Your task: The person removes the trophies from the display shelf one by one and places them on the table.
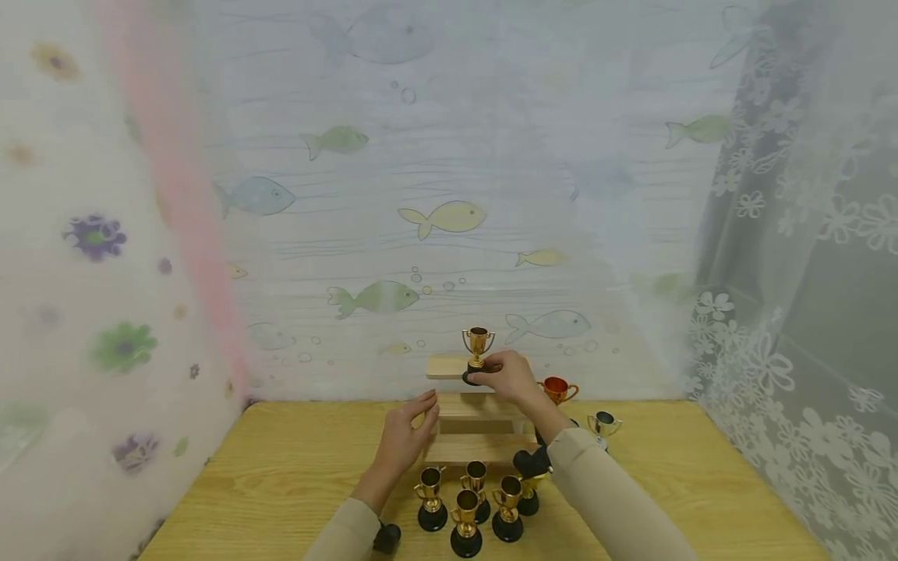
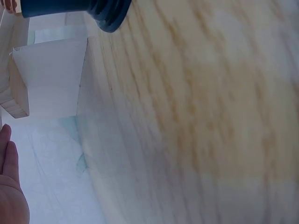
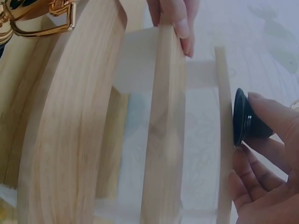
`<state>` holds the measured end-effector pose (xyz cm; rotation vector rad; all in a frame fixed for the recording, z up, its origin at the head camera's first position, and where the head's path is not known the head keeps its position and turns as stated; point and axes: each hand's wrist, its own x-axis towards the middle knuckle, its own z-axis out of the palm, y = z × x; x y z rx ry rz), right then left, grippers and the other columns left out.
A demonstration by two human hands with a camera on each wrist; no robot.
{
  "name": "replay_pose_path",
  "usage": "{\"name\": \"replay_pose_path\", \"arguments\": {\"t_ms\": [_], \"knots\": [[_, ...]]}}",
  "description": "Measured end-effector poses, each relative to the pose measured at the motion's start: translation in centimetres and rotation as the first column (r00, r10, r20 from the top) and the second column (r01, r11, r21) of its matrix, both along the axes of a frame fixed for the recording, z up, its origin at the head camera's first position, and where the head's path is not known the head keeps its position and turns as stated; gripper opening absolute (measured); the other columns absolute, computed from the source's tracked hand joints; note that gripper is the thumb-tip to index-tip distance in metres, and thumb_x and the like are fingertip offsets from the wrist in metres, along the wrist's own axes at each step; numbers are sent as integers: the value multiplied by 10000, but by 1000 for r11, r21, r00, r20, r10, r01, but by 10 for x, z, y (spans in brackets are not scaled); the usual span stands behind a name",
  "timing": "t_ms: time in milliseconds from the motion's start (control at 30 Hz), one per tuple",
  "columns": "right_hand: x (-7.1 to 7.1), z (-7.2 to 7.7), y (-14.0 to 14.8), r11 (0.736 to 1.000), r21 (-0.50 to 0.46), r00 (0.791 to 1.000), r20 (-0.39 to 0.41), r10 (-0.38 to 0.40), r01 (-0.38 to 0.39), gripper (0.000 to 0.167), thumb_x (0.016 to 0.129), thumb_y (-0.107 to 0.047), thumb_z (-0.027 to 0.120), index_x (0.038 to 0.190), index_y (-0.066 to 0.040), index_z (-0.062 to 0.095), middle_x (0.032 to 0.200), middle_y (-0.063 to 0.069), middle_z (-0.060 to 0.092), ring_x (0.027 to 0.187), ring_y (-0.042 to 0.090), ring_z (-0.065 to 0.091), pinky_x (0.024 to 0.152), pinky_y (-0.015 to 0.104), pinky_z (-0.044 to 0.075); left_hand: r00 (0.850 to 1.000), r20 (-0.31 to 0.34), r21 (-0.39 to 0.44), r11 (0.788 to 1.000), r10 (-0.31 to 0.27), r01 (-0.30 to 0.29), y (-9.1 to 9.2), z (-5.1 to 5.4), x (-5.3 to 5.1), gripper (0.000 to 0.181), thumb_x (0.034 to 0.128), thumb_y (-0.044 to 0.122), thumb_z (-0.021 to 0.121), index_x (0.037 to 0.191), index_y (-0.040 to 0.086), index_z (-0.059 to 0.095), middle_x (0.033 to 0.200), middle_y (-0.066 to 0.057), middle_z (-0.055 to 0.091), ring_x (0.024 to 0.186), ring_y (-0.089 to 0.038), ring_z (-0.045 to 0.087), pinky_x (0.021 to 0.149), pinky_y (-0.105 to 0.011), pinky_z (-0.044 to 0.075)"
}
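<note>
My right hand pinches the black base of a small gold trophy cup at the top board of a stepped wooden rack. In the right wrist view the black base is right against that top board, the cup upright in the head view. My left hand touches the left end of the middle board with its fingers fairly straight. In the left wrist view, straight fingers of the left hand show beside the rack.
Several gold trophy cups stand on the wooden table in front of the rack. To its right are an orange-red cup and a silver cup. Black bases show near the right forearm. A fish-patterned curtain hangs behind.
</note>
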<state>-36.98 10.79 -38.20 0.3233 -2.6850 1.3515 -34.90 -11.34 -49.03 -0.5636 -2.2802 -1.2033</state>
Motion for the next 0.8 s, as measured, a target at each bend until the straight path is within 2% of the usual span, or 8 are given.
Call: {"name": "replay_pose_path", "arguments": {"t_ms": [200, 333, 500, 667, 800], "knots": [[6, 3, 8, 1000, 29, 1000, -10, 4, -4, 449, 912, -215, 789, 1244, 72, 693, 1264, 228, 645, 1114, 389, 645, 904, 507, 566, 1000, -17, 3, 1000, -5, 5, 0, -1, -1, 341, 1040, 211, 624, 1276, -24, 699, 1366, -133, 653, 1276, -356, 606, 1038, -539, 496], [10, 3, 13, 1000, 22, 1000, -17, 12, -11, 385, 911, -202, 789, 1203, 42, 727, 1212, 188, 683, 1085, 363, 654, 883, 500, 569, 1000, -16, 7, 1000, -14, 14, -1, -1, -2, 342, 1040, 211, 624, 1274, -28, 698, 1363, -139, 653, 1273, -360, 608, 1040, -538, 495], [14, 2, 20, 1000, 26, 999, -37, 2, -1, 331, 899, -195, 797, 1151, 15, 757, 1144, 152, 713, 1034, 335, 673, 844, 485, 577, 1000, 11, 16, 999, -28, 28, -1, 0, -1, 332, 1036, 201, 631, 1279, -15, 698, 1376, -135, 644, 1286, -341, 599, 1051, -526, 490], [19, 0, 28, 999, 42, 999, -52, -2, 4, 317, 898, -201, 796, 1127, 14, 759, 1149, 177, 701, 1030, 349, 665, 829, 494, 571, 999, 38, 23, 999, -30, 29, -1, 0, -2, 336, 1038, 216, 630, 1292, 5, 695, 1392, -133, 633, 1306, -314, 585, 1072, -509, 475], [25, 2, 34, 999, 35, 999, -43, -9, 10, 353, 901, -213, 795, 1173, 6, 747, 1182, 176, 685, 1054, 350, 658, 848, 508, 566, 999, 39, 16, 1000, -22, 21, -2, -1, -3, 342, 1040, 224, 628, 1297, 7, 693, 1397, -123, 632, 1300, -314, 591, 1077, -510, 471]]}}
